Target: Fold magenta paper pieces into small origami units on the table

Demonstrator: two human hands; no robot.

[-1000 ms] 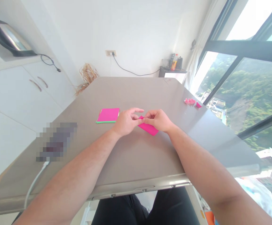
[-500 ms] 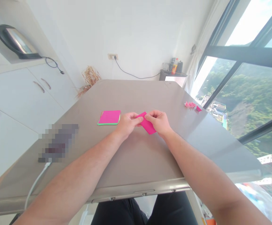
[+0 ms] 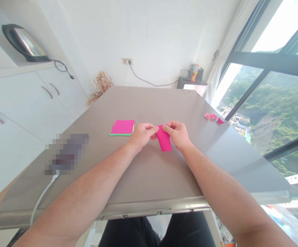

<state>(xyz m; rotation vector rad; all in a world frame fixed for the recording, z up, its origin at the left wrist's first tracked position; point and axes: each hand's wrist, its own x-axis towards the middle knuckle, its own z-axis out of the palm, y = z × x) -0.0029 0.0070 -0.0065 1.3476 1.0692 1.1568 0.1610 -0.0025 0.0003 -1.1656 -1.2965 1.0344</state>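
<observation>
A folded piece of pink paper [image 3: 165,141] is pinched between my two hands, above the middle of the table. My left hand [image 3: 144,134] grips its upper left corner between thumb and fingers. At the upper right edge, my right hand [image 3: 177,133] pinches it the same way. The paper hangs as a narrow strip toward me, its lower end free. Just left of my left hand lies a stack of square paper sheets [image 3: 123,127], pink on top with green showing at the lower edge.
Several small folded pink paper pieces [image 3: 213,117] lie at the table's right edge by the window. A blurred dark device [image 3: 70,152] with a white cable [image 3: 42,196] rests on the left of the grey-brown table [image 3: 149,181]. An electric kettle [image 3: 26,43] stands on the left counter.
The pink paper has turned from a slanted position to hanging nearly straight toward me. Both hands keep their pinch on it. The whole view has shifted slightly.
</observation>
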